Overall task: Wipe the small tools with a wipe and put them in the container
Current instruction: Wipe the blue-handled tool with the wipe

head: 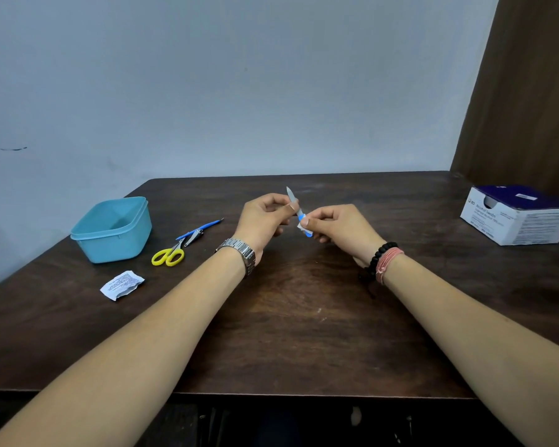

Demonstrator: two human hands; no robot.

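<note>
- Our left hand (265, 217) is pinching the metal blade of a small nail file (293, 199) between thumb and fingers, tip pointing up and away.
- Our right hand (333, 227) is pinching a white wipe (301, 226) around the file's blue handle end; both hands are hovering above the table.
- We are judging the file light, thin and stiff, likely slick where wet; gripping the flat sides near the middle looks safest.
- Yellow-handled scissors (168, 255), nail clippers (194, 236) and a blue-handled pusher (200, 227) are lying just beside the open teal container (110, 235), which looks empty.
- A torn wipe sachet (121, 284) is lying nearer us.
- The dark wooden table (304, 317) is standing against a pale wall (239, 91); a swab box (517, 217) is sitting far right, by a brown curtain (530, 91).
</note>
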